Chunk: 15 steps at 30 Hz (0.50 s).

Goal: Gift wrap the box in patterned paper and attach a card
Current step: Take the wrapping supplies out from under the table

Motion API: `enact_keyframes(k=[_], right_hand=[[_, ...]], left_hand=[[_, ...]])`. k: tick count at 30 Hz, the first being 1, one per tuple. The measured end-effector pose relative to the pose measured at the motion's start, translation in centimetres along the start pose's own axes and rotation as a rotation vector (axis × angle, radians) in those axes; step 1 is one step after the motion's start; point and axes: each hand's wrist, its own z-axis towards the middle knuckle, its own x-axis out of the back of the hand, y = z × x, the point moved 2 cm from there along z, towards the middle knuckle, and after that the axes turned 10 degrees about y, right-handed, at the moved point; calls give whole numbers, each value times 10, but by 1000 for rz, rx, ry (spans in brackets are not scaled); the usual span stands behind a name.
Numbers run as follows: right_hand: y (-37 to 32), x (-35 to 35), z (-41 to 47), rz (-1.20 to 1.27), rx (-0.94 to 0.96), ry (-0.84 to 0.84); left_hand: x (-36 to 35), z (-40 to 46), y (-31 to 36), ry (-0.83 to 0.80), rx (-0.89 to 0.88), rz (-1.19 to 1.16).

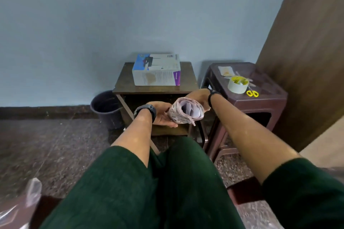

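Note:
A white, blue and purple cardboard box [156, 70] lies on a small dark wooden table [126, 83] against the wall. In front of the table I hold a roll of pink patterned paper [183, 111], its open end facing me. My right hand [198, 96] grips the roll from the far right side. My left hand [163, 115] lies under and against its left side, palm up, fingers mostly hidden by the roll. A small cream card [226, 70] rests on the brown plastic stool [268, 98] to the right.
On the stool stand a roll of clear tape [238, 84] and yellow-handled scissors [252, 93]. A dark bin [106, 108] sits on the floor left of the table. A wooden door [307, 52] is on the right. Clear plastic wrap [33, 191] lies at bottom left.

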Motion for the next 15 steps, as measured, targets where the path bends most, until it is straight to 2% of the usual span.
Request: enact_keyframes(k=[6,11,15], right_hand=[[-9,36,-52,-225,-42,98],[-11,58,-83,-134,-20,138],[-7,67,-98,-125,0,178]], left_hand=[[-3,-55,20,-123,-93,-7],[-19,-80,47,-143,-247,138],[-39,-84,61,-80,-348,210]])
